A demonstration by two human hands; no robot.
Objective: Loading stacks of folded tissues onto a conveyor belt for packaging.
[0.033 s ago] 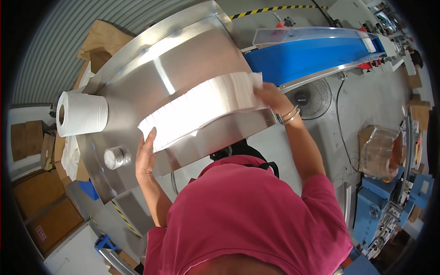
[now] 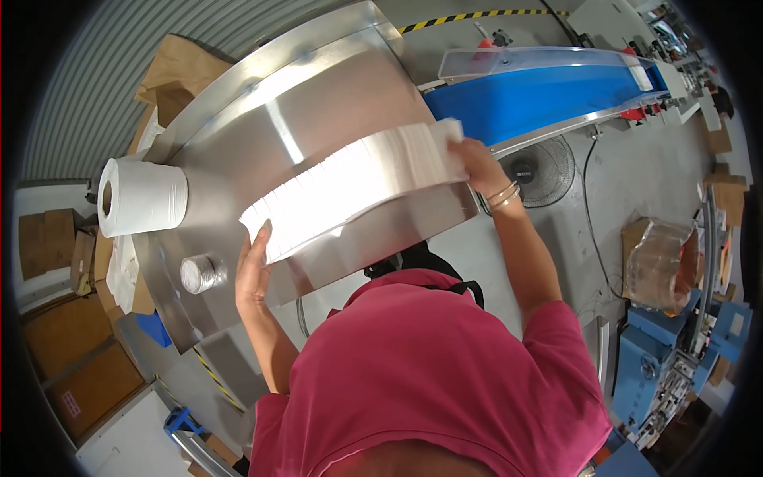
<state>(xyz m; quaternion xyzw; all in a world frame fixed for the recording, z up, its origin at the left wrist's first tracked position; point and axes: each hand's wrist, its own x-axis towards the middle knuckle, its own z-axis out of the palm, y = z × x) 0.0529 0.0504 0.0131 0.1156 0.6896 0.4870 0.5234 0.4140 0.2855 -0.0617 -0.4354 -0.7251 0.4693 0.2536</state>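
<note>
A long, curved row of white folded paper sheets (image 2: 342,183), packed on edge, lies across the steel table. At its left end my left hand (image 2: 253,270) grips it, thumb on the near top corner and the other fingers mostly hidden below. My right hand (image 2: 477,165), with bangles at the wrist, is closed on the right end of the row, beside the blue conveyor. The sheets at that end are blurred, and the fingertips are partly hidden behind them.
The steel table (image 2: 334,103) has a raised far rim. On its left stand a large white paper roll (image 2: 151,196) and a small roll of clear tape (image 2: 199,274). A blue conveyor belt (image 2: 532,99) adjoins at the right, above a floor fan (image 2: 536,171). Cardboard boxes (image 2: 60,242) stand left.
My right hand and the right end of the paper row have shifted slightly to the right and up. My left hand stays in place.
</note>
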